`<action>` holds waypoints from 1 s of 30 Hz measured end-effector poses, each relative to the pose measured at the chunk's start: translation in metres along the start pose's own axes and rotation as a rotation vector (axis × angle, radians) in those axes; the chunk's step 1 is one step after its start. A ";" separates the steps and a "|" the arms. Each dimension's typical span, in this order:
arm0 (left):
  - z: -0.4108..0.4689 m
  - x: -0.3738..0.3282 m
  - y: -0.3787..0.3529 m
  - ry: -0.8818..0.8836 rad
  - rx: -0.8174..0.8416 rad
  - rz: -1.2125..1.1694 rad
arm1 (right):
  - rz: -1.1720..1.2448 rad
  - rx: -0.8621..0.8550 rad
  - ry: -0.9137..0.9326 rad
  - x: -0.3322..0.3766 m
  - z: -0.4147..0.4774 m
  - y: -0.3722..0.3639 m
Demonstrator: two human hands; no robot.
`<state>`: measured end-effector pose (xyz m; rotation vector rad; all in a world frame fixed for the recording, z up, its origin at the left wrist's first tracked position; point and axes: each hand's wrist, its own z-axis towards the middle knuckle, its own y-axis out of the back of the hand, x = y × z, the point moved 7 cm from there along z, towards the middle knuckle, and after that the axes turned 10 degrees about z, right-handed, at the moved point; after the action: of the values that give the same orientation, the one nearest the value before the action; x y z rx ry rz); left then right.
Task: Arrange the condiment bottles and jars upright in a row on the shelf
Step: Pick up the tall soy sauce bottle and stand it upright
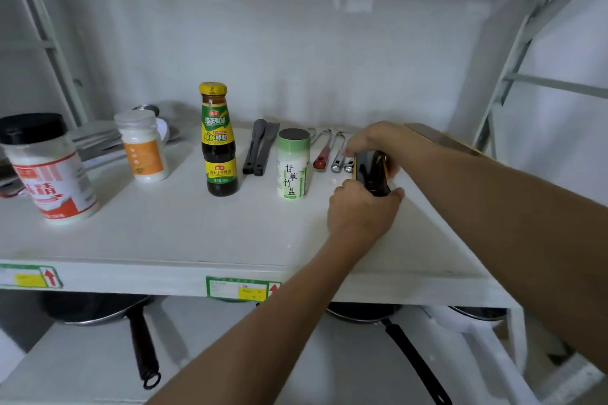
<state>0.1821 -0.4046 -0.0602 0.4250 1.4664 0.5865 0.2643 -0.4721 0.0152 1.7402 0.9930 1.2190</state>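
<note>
Four containers stand upright along the white shelf (171,233): a black-capped jar with a red label (49,171) at the far left, a white jar with an orange label (143,146), a dark sauce bottle with a yellow cap (218,141), and a green-and-white salt shaker (293,164). To the right of the shaker a dark bottle (371,171) lies tilted, its end toward me. My left hand (362,214) grips its near end from below. My right hand (368,141) holds its far end from above. Most of this bottle is hidden by both hands.
Black spatulas (260,148) and several metal utensils (335,151) lie at the back of the shelf behind the shaker. Stacked trays and a ladle sit back left. A wooden board (437,138) leans at the right. Pans (98,309) rest on the lower shelf.
</note>
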 end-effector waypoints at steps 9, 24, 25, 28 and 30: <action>-0.005 0.005 -0.008 -0.004 -0.117 -0.160 | 0.279 -0.206 -0.055 -0.016 0.000 0.013; 0.002 -0.008 -0.017 -0.034 -0.148 -0.009 | 0.389 -0.360 0.169 -0.001 -0.083 0.075; 0.003 -0.006 -0.017 -0.042 -0.153 -0.003 | 0.383 -0.368 0.175 -0.002 -0.086 0.074; 0.003 -0.004 -0.017 -0.052 -0.156 0.020 | 0.410 -0.402 0.163 -0.012 -0.091 0.069; 0.002 -0.004 -0.017 -0.059 -0.149 0.030 | 0.458 -0.432 0.146 -0.022 -0.089 0.065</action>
<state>0.1858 -0.4206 -0.0672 0.3456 1.3520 0.6965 0.1849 -0.5041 0.0879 1.5851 0.3639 1.7220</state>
